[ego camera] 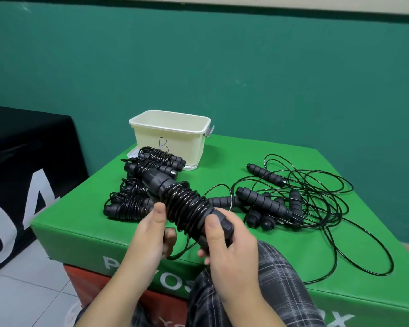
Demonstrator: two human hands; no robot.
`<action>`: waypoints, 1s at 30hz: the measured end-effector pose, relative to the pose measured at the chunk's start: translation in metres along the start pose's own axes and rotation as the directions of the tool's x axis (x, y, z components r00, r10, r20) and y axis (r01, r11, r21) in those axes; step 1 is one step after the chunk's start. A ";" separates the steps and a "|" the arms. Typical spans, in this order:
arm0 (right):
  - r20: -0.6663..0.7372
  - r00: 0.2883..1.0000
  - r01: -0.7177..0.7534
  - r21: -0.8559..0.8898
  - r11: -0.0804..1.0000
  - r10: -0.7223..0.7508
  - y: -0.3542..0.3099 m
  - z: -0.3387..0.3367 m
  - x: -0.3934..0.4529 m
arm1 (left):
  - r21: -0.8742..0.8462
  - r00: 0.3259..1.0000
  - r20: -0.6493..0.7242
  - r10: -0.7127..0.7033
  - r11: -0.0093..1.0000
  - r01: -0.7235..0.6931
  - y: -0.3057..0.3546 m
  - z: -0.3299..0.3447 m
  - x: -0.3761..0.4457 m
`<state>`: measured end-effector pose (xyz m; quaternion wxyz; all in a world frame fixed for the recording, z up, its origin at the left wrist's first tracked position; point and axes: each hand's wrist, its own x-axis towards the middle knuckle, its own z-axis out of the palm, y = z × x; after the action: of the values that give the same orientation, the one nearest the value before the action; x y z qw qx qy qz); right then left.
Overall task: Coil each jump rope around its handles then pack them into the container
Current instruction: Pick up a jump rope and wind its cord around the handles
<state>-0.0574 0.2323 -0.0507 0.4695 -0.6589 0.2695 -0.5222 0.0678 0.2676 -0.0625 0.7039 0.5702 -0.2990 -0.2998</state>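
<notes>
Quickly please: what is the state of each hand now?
Left hand: pinches the cord of the coiled jump rope.
Right hand: grips the same rope's handle end.

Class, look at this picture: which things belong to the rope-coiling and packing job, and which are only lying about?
Part of the job:
- coiled jump rope, gripped by left hand and right hand
- finished coiled ropes
- uncoiled ropes
- cream container, marked B

Just lying about:
- green padded box, the work surface
- black cloth at left
- container lid, apparently under the container
</notes>
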 end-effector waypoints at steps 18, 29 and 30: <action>0.099 0.959 0.280 -0.473 0.835 -0.265 0.015 -0.001 0.008 | 0.165 0.976 -0.053 0.213 0.965 -0.201 0.031 -0.008 -0.004; -0.022 1.000 -0.016 -0.252 0.967 0.011 0.006 -0.007 0.009 | 0.190 0.872 0.136 0.471 0.851 -0.489 0.028 -0.014 -0.002; -0.034 0.999 -0.032 -0.212 0.977 0.025 0.007 -0.008 0.010 | 0.143 0.885 0.156 0.440 0.876 -0.461 0.024 -0.015 0.000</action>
<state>-0.0605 0.2186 -0.0527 0.3996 -0.6933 0.3404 -0.4938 0.0813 0.2810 -0.0413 0.6820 0.5261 -0.4902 -0.1334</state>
